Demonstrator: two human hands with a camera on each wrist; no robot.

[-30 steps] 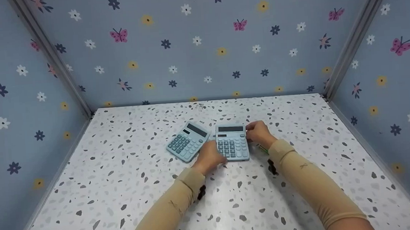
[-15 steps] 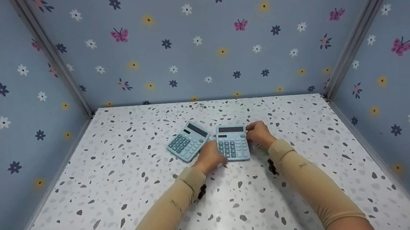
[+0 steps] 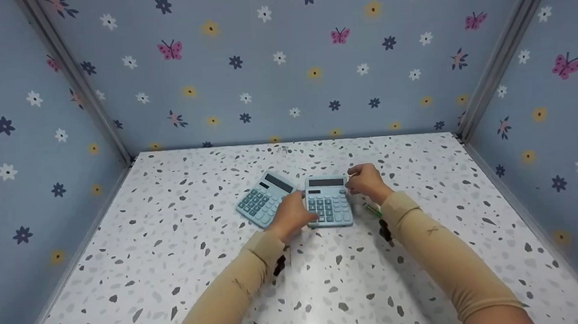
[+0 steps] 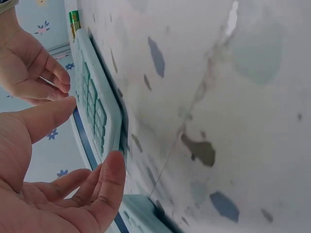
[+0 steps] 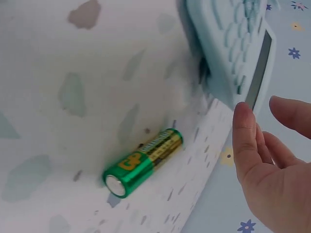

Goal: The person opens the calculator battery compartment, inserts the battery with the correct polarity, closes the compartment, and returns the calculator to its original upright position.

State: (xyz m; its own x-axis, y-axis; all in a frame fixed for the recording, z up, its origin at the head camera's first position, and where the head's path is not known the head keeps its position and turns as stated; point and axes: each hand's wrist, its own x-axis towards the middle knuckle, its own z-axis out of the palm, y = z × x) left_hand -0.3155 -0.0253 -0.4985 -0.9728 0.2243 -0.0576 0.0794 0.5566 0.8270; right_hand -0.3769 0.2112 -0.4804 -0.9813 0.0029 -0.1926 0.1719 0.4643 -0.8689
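Head view: one straight calculator point(image 3: 337, 207), screen toward 12 o'clock, plus one tilted calculator point(image 3: 259, 202) at its 9, top leaning toward 1, so two total. One green battery point(image 3: 372, 209) lies at the straight one's 3:30, right by the right sleeve point(image 3: 443, 253). Two hands: left hand point(image 3: 291, 215) at its 8:30, wedged in and blocking the tilted one's lower corner, right hand point(image 3: 366, 181) at 2. There's also the left sleeve point(image 3: 222, 299), one speckled table point(image 3: 149, 273), two metal posts (left post point(image 3: 74, 80) at 10, right post point(image 3: 507, 47) at 2) and a flowery back wall point(image 3: 263, 77) at 12.

Left wrist view: left hand is spread, thumb well away from the fingers, and it's kinda in the way of both calculators. Can't tell if it's touching either. Battery's up at 11, past the straight one's end.

Right wrist view: battery lies at 6, calculator at 1:30, right hand at 4, thumb and index apart, index tip near the calculator's corner.
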